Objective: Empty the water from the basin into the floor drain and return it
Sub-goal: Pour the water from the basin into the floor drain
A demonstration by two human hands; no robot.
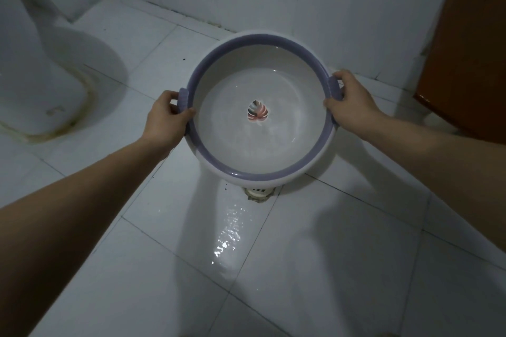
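Basin hides drain (mostly).

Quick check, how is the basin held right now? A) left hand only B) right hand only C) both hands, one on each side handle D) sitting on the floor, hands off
C: the left hand and right hand each grip a purple side handle of the basin, which hangs above the floor drain.

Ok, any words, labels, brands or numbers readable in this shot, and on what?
None can be read.
basin: only a leaf picture at its bottom, no lettering.
floor drain: dark marks on its cover, too small and half hidden to read.
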